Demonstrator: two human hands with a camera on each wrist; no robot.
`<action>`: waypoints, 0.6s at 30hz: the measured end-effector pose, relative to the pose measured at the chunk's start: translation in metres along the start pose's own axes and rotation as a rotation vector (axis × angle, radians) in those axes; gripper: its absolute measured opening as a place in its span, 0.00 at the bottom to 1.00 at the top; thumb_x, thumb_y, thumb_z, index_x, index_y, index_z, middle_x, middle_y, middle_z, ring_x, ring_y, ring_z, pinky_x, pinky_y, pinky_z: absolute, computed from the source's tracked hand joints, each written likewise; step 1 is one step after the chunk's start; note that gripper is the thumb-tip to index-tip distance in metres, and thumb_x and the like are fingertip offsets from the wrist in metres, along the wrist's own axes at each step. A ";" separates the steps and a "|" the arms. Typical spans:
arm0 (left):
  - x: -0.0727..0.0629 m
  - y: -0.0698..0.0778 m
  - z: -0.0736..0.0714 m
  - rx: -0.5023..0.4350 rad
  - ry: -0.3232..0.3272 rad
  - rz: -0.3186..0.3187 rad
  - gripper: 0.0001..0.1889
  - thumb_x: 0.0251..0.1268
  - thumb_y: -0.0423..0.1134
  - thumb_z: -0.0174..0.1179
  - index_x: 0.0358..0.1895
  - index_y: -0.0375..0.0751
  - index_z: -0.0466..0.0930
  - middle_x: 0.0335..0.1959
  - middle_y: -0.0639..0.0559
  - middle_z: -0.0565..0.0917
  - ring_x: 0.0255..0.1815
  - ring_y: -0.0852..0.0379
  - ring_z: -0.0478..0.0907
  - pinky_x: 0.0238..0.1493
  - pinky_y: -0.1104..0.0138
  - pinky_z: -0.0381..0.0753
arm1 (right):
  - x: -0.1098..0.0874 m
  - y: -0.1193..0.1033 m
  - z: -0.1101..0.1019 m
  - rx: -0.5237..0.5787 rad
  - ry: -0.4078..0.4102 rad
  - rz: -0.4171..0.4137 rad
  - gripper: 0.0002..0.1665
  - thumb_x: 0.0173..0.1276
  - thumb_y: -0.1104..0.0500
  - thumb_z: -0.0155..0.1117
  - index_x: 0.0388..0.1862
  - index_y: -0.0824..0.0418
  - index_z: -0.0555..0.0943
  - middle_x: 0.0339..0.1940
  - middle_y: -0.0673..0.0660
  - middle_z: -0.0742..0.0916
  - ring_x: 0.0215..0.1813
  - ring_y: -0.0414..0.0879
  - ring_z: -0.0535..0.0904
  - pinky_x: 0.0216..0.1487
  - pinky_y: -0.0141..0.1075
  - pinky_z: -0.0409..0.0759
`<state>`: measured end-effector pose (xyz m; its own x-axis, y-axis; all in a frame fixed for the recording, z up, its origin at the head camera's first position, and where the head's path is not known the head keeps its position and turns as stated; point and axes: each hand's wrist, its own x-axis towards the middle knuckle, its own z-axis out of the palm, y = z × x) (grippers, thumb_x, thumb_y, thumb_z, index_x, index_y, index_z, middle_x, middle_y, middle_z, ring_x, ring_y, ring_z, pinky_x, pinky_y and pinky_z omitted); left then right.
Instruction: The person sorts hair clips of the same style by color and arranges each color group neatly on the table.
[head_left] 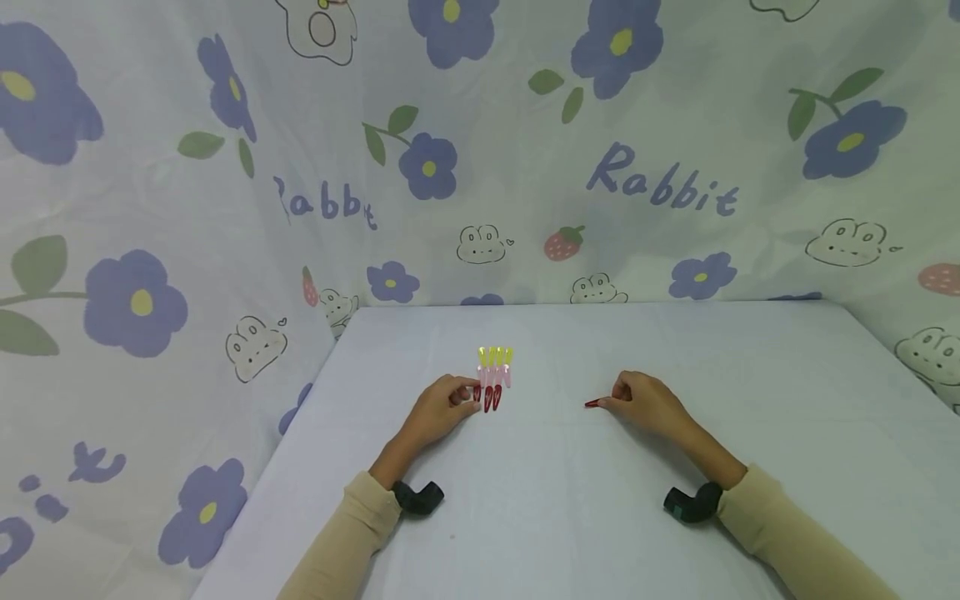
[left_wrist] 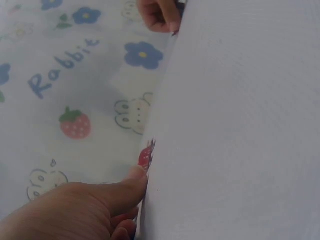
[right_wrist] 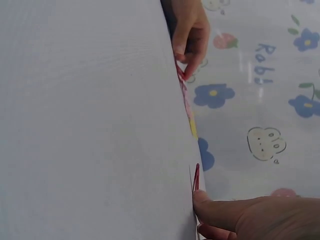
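On the white table, snap hair clips lie in rows: several yellow clips (head_left: 496,356) at the back, several pink clips (head_left: 493,376) in the middle, red clips (head_left: 492,398) in front. My left hand (head_left: 441,410) pinches the leftmost red clip (head_left: 477,393) of the front row between thumb and forefinger, low at the table. Off to the right, my right hand (head_left: 647,406) holds another red clip (head_left: 592,403) by one end. Its narrow tip points left, and the right wrist view shows this red clip (right_wrist: 196,175) sticking out past the thumb.
A white cloth covers the table (head_left: 555,500). Behind and to the left hangs a printed curtain (head_left: 525,150) with blue flowers, rabbits and strawberries. Each wrist carries a black camera mount, one by the left sleeve (head_left: 352,521), one by the right sleeve (head_left: 787,517).
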<state>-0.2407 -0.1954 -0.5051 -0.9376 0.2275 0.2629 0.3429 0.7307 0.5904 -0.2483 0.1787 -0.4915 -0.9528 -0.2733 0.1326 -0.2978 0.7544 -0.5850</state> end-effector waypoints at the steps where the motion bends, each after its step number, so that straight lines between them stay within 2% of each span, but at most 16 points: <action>1: 0.000 0.000 0.000 0.002 -0.001 -0.003 0.19 0.63 0.43 0.70 0.56 0.47 0.84 0.36 0.56 0.80 0.36 0.62 0.74 0.40 0.66 0.75 | 0.000 0.000 0.000 0.002 -0.003 0.002 0.15 0.66 0.51 0.70 0.31 0.60 0.78 0.25 0.52 0.78 0.28 0.44 0.70 0.27 0.34 0.68; 11: 0.001 0.000 0.000 0.000 0.005 -0.002 0.19 0.62 0.42 0.70 0.56 0.48 0.84 0.36 0.56 0.80 0.36 0.62 0.74 0.41 0.65 0.75 | 0.002 -0.002 -0.001 0.047 -0.005 0.012 0.14 0.66 0.53 0.71 0.31 0.60 0.77 0.26 0.53 0.78 0.29 0.45 0.71 0.27 0.33 0.69; 18: 0.001 0.000 0.001 0.003 0.004 0.001 0.19 0.62 0.43 0.70 0.56 0.48 0.84 0.36 0.56 0.80 0.36 0.62 0.74 0.41 0.65 0.75 | -0.002 -0.012 -0.003 0.193 0.018 -0.061 0.08 0.69 0.57 0.68 0.37 0.59 0.78 0.31 0.55 0.85 0.29 0.44 0.78 0.26 0.32 0.74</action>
<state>-0.2422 -0.1943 -0.5059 -0.9368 0.2258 0.2671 0.3441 0.7325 0.5874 -0.2433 0.1722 -0.4819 -0.9347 -0.3030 0.1861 -0.3399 0.6078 -0.7177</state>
